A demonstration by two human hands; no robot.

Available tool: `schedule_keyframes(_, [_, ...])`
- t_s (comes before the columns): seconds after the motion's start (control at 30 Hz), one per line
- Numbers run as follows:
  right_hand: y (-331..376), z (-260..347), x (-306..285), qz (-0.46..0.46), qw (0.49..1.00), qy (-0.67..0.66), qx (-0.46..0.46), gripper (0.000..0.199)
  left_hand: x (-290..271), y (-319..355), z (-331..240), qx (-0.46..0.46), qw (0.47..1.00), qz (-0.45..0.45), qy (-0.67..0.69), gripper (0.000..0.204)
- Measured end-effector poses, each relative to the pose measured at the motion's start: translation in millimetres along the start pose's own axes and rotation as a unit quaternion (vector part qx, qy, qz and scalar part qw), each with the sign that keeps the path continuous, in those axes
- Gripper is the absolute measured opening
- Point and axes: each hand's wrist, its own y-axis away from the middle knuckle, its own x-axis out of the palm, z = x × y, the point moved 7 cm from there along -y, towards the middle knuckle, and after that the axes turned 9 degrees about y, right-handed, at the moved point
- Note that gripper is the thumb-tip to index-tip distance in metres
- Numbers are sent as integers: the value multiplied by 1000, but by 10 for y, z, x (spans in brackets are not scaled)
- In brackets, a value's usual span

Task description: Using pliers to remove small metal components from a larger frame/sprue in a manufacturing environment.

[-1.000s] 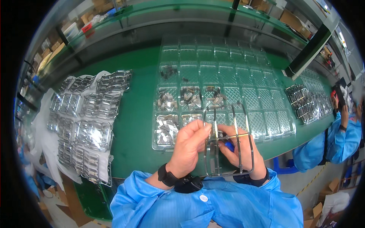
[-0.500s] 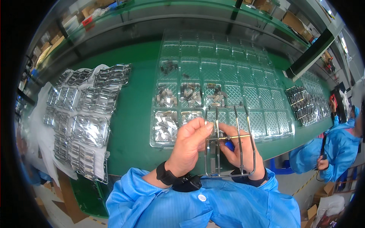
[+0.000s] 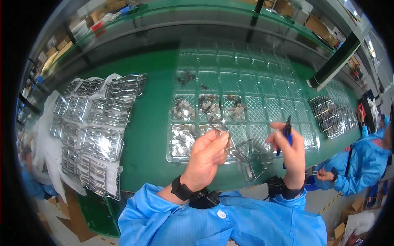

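My left hand (image 3: pixel 208 158) is closed around a thin metal frame (image 3: pixel 240 152) of several long prongs, which sticks out to the right and down, tilted. My right hand (image 3: pixel 290 152) is apart from the frame and grips small blue-handled cutters (image 3: pixel 287 133) upright. Both hands hover over the near edge of a clear plastic compartment tray (image 3: pixel 262 108), whose left compartments hold small metal parts (image 3: pixel 183 110).
Sheets of stamped metal frames (image 3: pixel 98 119) lie on white wrapping on the green bench (image 3: pixel 150 123) at left. More frames (image 3: pixel 328 112) lie at far right. A person in a blue coat (image 3: pixel 361 164) works at the right. A raised green shelf (image 3: pixel 197 20) runs along the back.
My right hand has let go of the frame and moved right with the cutters. The frame, upright before, now hangs tilted from my left hand alone.
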Motion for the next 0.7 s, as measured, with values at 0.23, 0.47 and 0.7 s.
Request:
schedule_keyframes(0.23, [-72,256,204,-65,992,60,-87,37,108,3,-15,-10,1000,24,12,12])
schedule_keyframes(0.47, [18,187,508,134,982,-129,35,29,116,8,-58,-19,992,117,35,15])
schedule_keyframes(0.7, [-29,394,310,61,996,-55,-25,18,-20,-88,128,-106,994,6,31,41])
